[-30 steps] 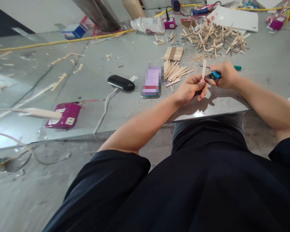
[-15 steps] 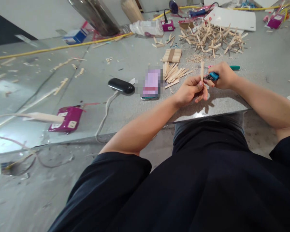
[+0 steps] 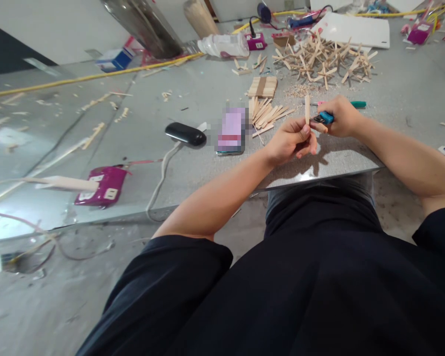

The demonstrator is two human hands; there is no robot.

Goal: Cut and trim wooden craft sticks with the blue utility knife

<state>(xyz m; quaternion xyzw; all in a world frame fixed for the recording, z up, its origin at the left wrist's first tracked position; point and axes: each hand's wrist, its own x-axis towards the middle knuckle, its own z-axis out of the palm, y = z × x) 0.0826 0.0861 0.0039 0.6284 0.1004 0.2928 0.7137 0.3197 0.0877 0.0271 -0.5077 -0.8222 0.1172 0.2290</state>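
Observation:
My left hand [image 3: 292,140] is closed, its thumb and fingers pinching a wooden craft stick [image 3: 307,110] that stands nearly upright. My right hand [image 3: 340,116] wraps round a small blue tool with a dark metal head [image 3: 325,117]; its exact kind is hard to make out. The tool's head is close beside the stick, and whether the two touch cannot be told. Left of the hands lies a fan of loose craft sticks [image 3: 269,112], with a banded bundle of sticks [image 3: 262,87] behind it. Beyond the hands rises a heap of joined stick pieces [image 3: 322,57].
A phone [image 3: 231,131] with a blurred screen and a black oblong case [image 3: 186,134] lie to the left. A green-handled tool [image 3: 358,104] rests behind my right hand. Farther off are a purple power strip [image 3: 103,186], a clear bottle [image 3: 224,45] and a white panel [image 3: 352,29].
The view shifts very slightly. Both hands keep their grip and nearly the same pose, with the stick and the blue tool still close together.

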